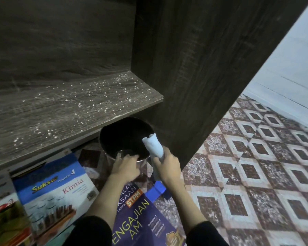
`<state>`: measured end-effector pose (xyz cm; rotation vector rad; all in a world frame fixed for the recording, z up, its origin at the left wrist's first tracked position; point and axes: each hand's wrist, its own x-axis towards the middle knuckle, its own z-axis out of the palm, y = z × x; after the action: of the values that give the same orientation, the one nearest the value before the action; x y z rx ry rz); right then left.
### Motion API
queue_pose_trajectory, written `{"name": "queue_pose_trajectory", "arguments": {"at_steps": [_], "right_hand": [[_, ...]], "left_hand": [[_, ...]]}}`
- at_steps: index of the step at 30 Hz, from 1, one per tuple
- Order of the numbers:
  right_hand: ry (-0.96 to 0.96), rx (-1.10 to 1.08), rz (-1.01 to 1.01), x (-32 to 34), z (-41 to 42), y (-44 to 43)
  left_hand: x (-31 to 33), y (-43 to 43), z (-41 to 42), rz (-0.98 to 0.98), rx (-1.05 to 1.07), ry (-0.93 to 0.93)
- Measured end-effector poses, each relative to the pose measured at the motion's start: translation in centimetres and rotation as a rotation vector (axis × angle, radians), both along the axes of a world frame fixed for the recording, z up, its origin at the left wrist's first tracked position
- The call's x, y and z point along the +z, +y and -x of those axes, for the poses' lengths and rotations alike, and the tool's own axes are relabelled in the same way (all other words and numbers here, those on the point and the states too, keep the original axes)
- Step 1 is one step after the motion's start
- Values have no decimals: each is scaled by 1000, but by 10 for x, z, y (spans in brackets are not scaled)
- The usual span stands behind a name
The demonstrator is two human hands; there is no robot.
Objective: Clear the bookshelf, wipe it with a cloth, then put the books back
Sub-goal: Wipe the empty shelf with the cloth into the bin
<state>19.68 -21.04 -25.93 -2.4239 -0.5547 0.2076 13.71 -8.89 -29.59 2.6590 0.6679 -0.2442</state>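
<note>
Rising from the right grip (164,163), the cloth (153,144) overhangs the pot (121,134).

the person is wearing a black top; the left sleeve (89,231) and right sleeve (204,235) are ending partway up the forearms, leaving the left hand (125,165) and right hand (167,164) bare.

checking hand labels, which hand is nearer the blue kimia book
Left. The left hand is at the pot rim, just right of the Kimia book; the right hand, gripping the rolled cloth over the pot, is farther right.
</note>
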Motion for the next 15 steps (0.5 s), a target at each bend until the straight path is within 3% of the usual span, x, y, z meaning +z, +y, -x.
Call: {"name": "queue_pose_trajectory", "arguments": {"at_steps": [2, 8, 15], "right_hand": [[-43, -4, 5, -1, 0, 0], [-80, 3, 21, -8, 4, 0], [33, -59, -72, -15, 8, 2]], "left_hand": [[-4, -2, -4, -67, -43, 69], [-16, -5, -14, -303, -56, 48], [-27, -4, -13, -392, -65, 38]]}}
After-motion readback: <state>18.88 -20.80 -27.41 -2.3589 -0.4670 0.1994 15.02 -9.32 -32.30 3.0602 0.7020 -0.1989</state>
